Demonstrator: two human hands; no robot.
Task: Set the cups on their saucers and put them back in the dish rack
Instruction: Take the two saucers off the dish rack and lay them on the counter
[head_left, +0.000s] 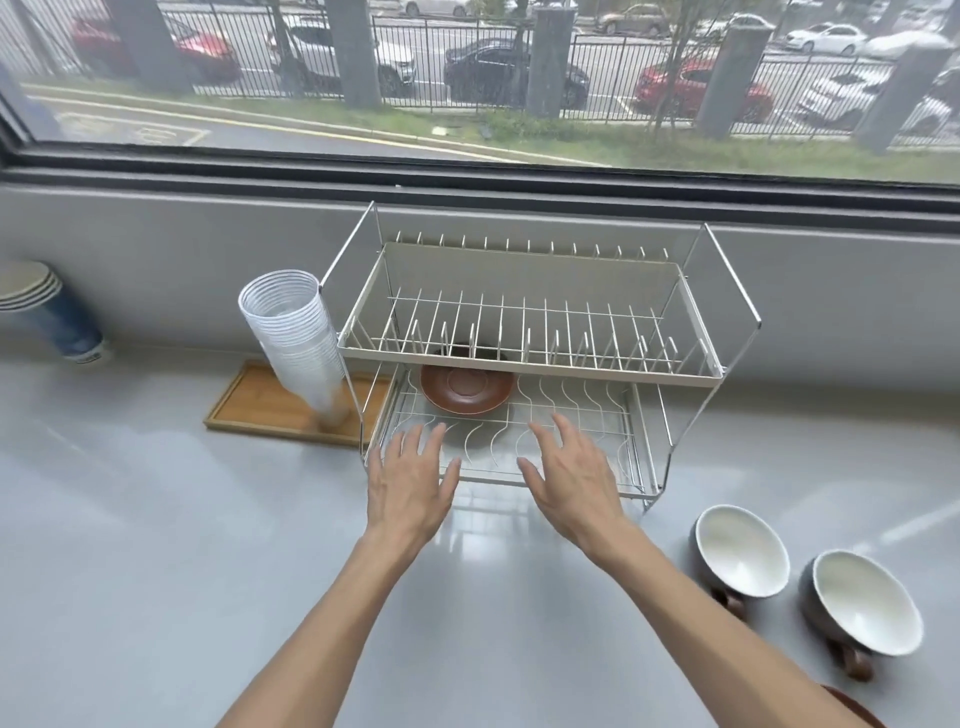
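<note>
Just beyond the fingers (435, 431) of the left hand (410, 483), the brown saucer (466, 388) lies flat in the rack's lower tier (631, 457); both hands spread open, empty, right hand (574, 480) slightly farther; cups (740, 556) stand on the tabletop (130, 545) rightward.

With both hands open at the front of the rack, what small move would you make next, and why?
Probably reach the left hand in for the brown saucer on the dish rack's lower shelf. Both hands are empty, and the two cups sit saucerless on the counter, beyond the right hand.

Saucer (857, 706) cut by bottom edge
</note>
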